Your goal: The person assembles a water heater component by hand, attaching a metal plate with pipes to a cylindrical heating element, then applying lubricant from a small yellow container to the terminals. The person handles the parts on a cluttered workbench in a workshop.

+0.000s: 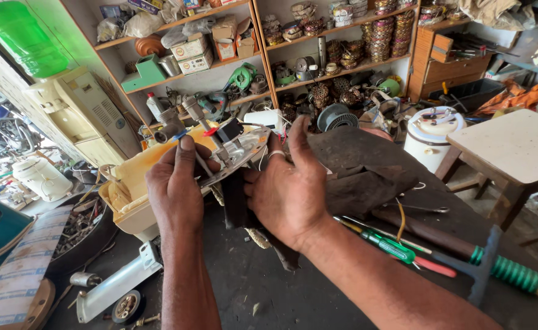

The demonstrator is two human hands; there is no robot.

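1 metal plate [235,156], seemingly wired, held by 2 hands [232,192].

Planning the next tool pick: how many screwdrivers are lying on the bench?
2 that I can make out. A green-handled screwdriver lies right of the right hand; a red-handled screwdriver lies beside it, nearer the bench edge. Others may be hidden under the dark cloth.

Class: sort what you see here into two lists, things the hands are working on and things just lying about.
In hand:
left hand
right hand
metal plate with wired parts

Lying about:
green-handled screwdriver
hammer with green grip
dark cloth
white drum
wooden stool
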